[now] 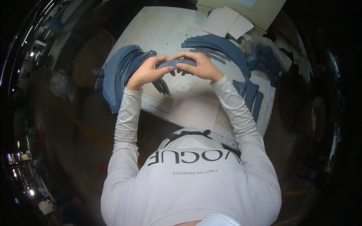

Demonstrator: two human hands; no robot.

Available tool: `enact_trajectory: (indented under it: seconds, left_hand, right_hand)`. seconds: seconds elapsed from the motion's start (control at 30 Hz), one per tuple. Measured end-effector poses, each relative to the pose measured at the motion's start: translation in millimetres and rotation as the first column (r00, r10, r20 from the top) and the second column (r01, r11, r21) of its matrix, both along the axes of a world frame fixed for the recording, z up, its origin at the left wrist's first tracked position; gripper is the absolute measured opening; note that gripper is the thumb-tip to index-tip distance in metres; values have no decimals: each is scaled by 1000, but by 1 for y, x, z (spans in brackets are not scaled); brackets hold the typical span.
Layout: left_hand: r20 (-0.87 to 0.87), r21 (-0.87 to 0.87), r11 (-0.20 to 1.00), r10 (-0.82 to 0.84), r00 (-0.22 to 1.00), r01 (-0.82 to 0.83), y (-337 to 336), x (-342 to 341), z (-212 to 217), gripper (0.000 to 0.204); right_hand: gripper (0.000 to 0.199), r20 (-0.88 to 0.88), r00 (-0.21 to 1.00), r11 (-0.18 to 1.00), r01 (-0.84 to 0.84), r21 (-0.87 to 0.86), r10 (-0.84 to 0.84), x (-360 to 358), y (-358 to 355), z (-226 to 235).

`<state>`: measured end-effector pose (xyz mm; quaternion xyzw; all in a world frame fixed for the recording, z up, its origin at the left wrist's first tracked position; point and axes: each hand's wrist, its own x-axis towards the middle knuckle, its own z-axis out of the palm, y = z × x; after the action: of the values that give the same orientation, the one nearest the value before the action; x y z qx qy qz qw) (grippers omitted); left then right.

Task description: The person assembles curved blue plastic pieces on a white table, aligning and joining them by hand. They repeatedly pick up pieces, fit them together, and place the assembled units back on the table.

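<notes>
Both hands hold one curved blue fabric strip (176,63) above the white table (162,30). The left hand (148,71) pinches its left end and the right hand (200,66) grips its right end. A fanned stack of blue pieces (120,71) lies to the left, and another blue pile (222,47) is far on the right.

1 head-worn fisheye looks steeply down, close above the worktable (162,30).

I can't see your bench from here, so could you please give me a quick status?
Left hand and right hand both grip one blue strip above the table. Blue stacks left and right. Nothing in the way.
</notes>
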<state>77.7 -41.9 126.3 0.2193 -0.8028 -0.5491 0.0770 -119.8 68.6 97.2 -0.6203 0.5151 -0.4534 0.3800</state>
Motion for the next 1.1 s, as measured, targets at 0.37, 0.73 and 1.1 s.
enact_trajectory:
  seconds: [0.37, 0.73, 1.1]
  left_hand:
    - [-43, 85, 870, 490, 870, -486, -16, 71, -111, 40]
    - [186, -795, 513, 715, 674, -325, 16, 77, -155, 54]
    - [113, -395, 906, -114, 987, 149, 32, -19, -164, 26]
  right_hand:
    - [38, 105, 994, 997, -11, 72, 3, -36, -86, -21]
    - [25, -448, 889, 956, 205, 212, -91, -77, 9, -132]
    - [58, -728, 686, 825, 412, 388, 0, -188, 110, -131]
